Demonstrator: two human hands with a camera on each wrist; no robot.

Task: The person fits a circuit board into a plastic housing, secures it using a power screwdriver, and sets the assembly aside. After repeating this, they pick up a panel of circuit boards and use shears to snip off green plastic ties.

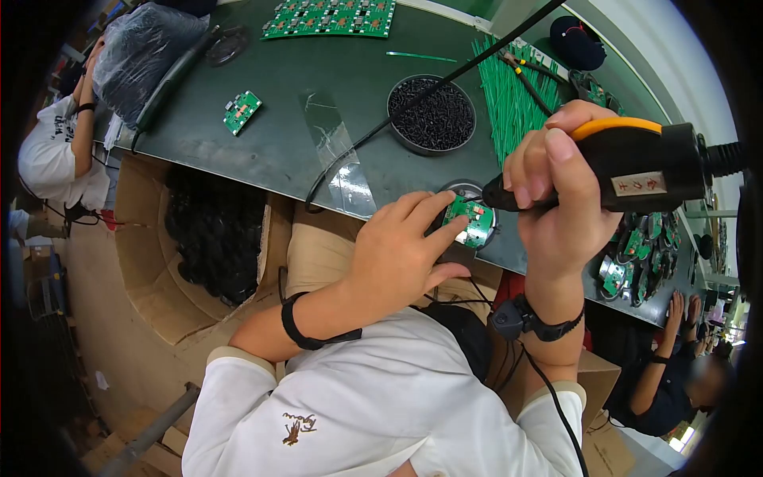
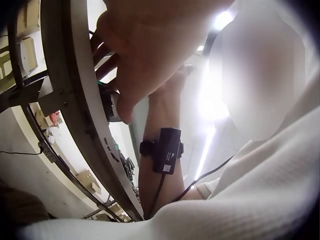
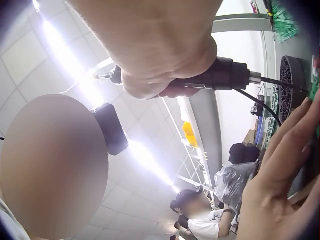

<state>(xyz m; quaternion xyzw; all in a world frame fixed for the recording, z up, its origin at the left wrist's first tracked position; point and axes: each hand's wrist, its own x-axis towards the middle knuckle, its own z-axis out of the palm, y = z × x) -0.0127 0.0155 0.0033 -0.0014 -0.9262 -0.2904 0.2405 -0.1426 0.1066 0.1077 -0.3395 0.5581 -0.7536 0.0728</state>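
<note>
My right hand (image 1: 566, 187) grips a black electric screwdriver (image 1: 664, 163) with an orange lever, its narrow end pointing left at a green circuit board (image 1: 477, 225). The board sits in a round housing (image 1: 494, 238) close to the bench's front edge. Over it, my left hand (image 1: 401, 250) has its fingertips on the board, with the thumb spread toward the near side. In the left wrist view that thumb lies against the dark side of the housing (image 2: 111, 104). From the right wrist, the screwdriver (image 3: 220, 75) shows clasped in the palm, a cable running from its end.
A round bowl (image 1: 433, 149) holds small black pieces, with green strips (image 1: 509, 103) and pliers (image 1: 520, 75) beside it. Finished-looking board units (image 1: 636, 258) pile at right. A single board (image 1: 242, 112) lies left. Below stands a carton (image 1: 143, 254) of black parts. A cable crosses the bench.
</note>
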